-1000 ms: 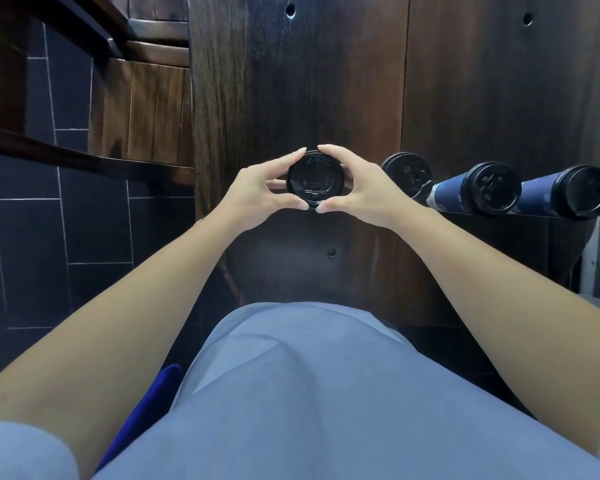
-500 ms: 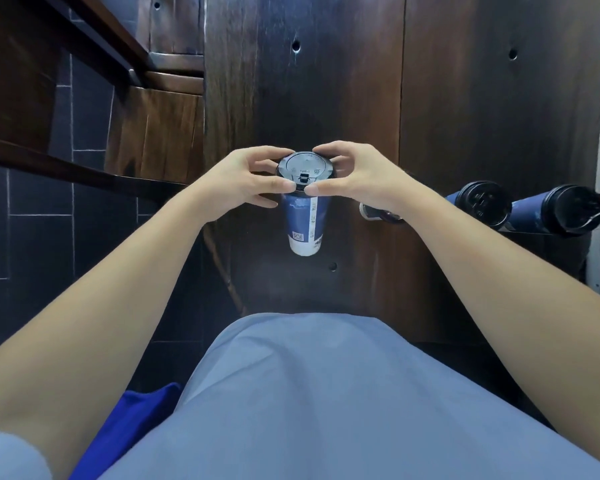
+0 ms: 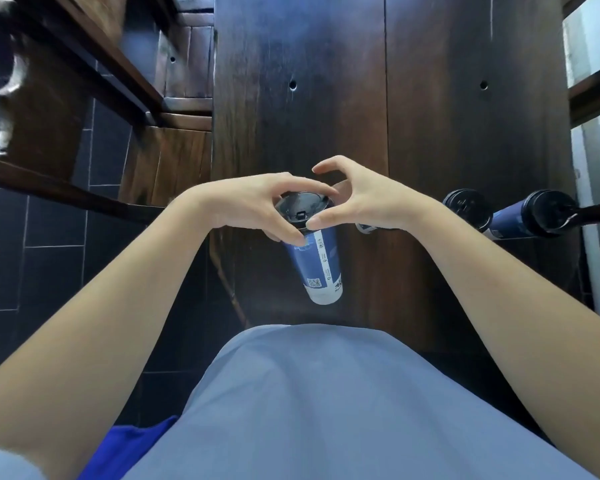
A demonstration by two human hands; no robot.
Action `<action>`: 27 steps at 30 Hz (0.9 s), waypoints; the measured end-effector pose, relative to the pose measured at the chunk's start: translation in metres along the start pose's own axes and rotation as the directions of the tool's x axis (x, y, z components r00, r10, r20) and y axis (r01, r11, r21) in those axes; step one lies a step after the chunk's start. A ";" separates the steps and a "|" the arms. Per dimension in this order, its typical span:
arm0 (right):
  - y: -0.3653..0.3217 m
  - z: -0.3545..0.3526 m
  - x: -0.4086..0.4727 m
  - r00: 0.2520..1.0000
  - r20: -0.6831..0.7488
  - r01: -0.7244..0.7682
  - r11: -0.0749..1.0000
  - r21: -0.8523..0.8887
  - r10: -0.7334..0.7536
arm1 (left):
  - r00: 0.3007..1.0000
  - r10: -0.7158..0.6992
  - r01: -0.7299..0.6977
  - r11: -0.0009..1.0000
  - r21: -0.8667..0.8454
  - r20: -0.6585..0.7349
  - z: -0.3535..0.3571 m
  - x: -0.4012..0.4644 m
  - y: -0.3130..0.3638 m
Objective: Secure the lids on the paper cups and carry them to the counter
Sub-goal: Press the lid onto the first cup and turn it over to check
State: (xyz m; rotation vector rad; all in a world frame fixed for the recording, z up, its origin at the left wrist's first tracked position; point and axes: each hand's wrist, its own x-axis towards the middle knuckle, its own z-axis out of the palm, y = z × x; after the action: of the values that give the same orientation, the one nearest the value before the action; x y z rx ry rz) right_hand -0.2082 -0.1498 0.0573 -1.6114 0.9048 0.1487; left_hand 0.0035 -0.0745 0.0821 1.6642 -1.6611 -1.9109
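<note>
A blue paper cup [image 3: 317, 268] with a white base stands on the dark wooden table [image 3: 430, 133], seen from above. A black lid [image 3: 302, 209] sits on its top. My left hand [image 3: 257, 206] curls over the lid's left rim, fingers and thumb pinching it. My right hand [image 3: 357, 199] touches the lid's right rim with its thumb, while its index finger arches up off the lid. A third cup [image 3: 368, 227] is mostly hidden behind my right wrist.
Two more blue cups with black lids stand to the right, one [image 3: 468, 206] by my right wrist and one [image 3: 534, 216] near the table's right edge. A dark wooden bench [image 3: 66, 64] and dark floor tiles [image 3: 32, 254] lie to the left.
The view has tilted so the cup's blue side shows below the lid. My right index finger has lifted off the lid, and my left hand has closed further over the rim.
</note>
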 end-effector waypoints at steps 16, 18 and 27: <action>0.024 0.001 -0.090 0.907 -0.371 0.301 0.925 0.232 -0.202 | 0.843 0.117 -0.453 0.681 -0.575 -0.526 0.050 -0.051 -0.018; 0.026 0.001 -0.102 0.894 -0.386 0.342 0.904 0.255 -0.229 | 0.828 0.113 -0.481 0.648 -0.591 -0.549 0.061 -0.057 -0.014; 0.032 0.000 -0.137 0.896 -0.360 0.375 0.875 0.306 -0.258 | 0.796 0.184 -0.520 0.696 -0.495 -0.577 0.089 -0.076 -0.010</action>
State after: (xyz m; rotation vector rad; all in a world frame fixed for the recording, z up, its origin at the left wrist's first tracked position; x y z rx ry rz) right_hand -0.3223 -0.0850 0.1087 -1.4219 0.8254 -0.4982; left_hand -0.0282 0.0362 0.1048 1.2510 -0.8933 -1.4381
